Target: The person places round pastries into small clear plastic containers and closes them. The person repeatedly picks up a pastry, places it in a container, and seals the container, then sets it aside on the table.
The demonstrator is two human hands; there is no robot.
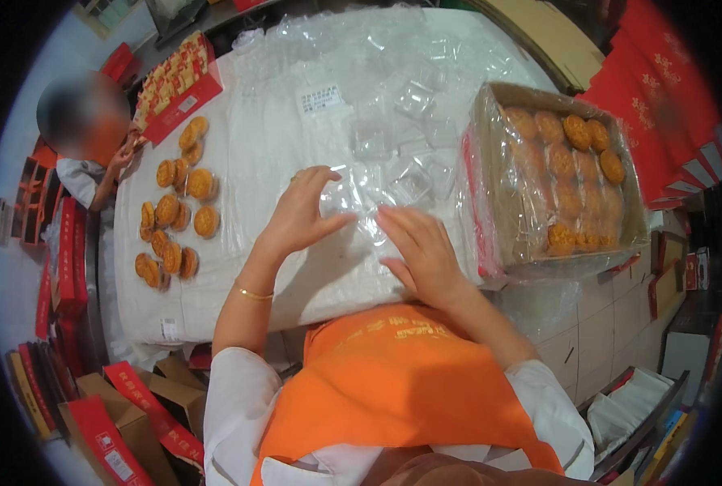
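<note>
My left hand (306, 212) is above the white-covered table (255, 130), its fingers and thumb curved around a small clear plastic box (343, 194). To its right, my right hand (422, 248) has its fingers stretched out and its thumb apart. Its fingertips are at a shiny piece of clear plastic (369, 228) between the two hands; whether they touch it I cannot tell. Just beyond my hands lie several more clear plastic boxes, among them an upright-looking one (410, 185) and another one (370, 139).
Golden round pastries (202, 184) in clear packs stand in groups at the left. A plastic-lined carton (490, 194) of pastries is at the right. Clear plastic packaging (328, 44) covers the far end. Across the left corner, another person (89, 162) is beside a red box (184, 105).
</note>
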